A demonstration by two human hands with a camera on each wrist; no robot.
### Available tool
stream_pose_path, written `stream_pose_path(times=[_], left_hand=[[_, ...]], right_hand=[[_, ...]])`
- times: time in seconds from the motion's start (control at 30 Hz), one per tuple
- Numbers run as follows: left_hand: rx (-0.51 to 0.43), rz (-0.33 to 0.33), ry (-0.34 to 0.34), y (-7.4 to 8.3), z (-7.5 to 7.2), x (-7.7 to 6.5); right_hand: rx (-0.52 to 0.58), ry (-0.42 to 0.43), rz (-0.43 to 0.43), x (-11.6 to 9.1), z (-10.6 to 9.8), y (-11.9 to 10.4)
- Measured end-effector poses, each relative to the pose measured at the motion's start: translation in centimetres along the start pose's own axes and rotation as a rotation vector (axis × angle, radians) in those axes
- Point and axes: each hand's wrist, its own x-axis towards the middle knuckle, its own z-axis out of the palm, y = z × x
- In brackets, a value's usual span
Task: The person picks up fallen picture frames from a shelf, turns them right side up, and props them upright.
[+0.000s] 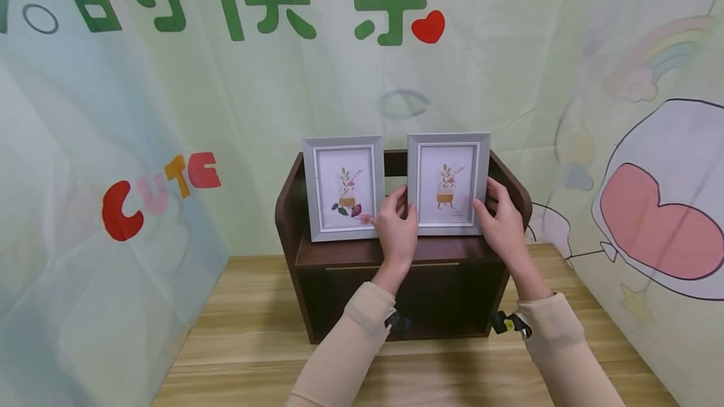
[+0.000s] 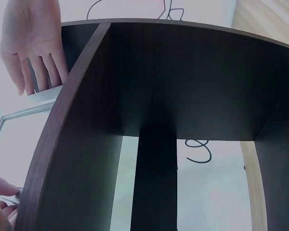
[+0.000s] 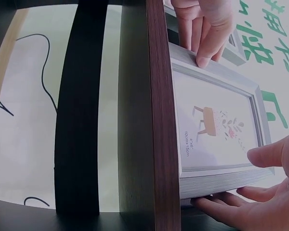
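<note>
On the upper board of a dark brown shelf (image 1: pixel 345 255) stands a grey picture frame (image 1: pixel 449 184) with a printed flower-pot picture. My left hand (image 1: pixel 394 226) grips its left edge, thumb on the front. At the opposite edge my right hand (image 1: pixel 502 223) holds it, with the thumb on the front and the other fingers behind, as the right wrist view shows. A second grey picture frame (image 1: pixel 343 188) stands to the left, close by my left hand. A dark red flower with green leaves and a pink flower overlap its lower right corner.
The shelf's lower compartment (image 1: pixel 390 297) faces me, above a wood-grain table (image 1: pixel 243 331). Printed cloth walls (image 1: pixel 243 99) rise behind and at both sides. A thin black cable (image 2: pixel 200 159) shows beyond the shelf in the left wrist view.
</note>
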Motion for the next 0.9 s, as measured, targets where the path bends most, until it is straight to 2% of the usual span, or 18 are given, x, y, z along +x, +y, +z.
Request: stream_pose_path(times=[0.17, 0.33, 0.57, 0.67, 0.77, 0.9], left_hand=[[-0.016, -0.01, -0.016, 0.1, -0.6, -0.2], [-0.042, -0.018, -0.032, 0.4, -1.9, -0.7], [-0.047, 0.019, -0.066, 0.4, -5.1, -1.9], [-0.02, 0.089, -0.079, 0.3, -7.0, -2.6], [0.04, 0.199, -0.077, -0.3, -9.2, -3.4], [0.121, 0.346, -0.016, -1.2, -12.5, -4.4]], right_hand=[[-0.004, -0.01, -0.013, -0.1, 0.1, 0.0], [0.019, -0.026, -0.019, -0.7, -0.2, -0.1], [0.048, -0.033, -0.057, -2.7, -1.0, 0.0], [0.048, 0.012, -0.106, -4.0, -1.6, 0.3], [0.067, 0.088, -0.146, -5.5, -2.5, 0.9], [0.11, 0.17, -0.161, -7.3, -3.8, 2.0]])
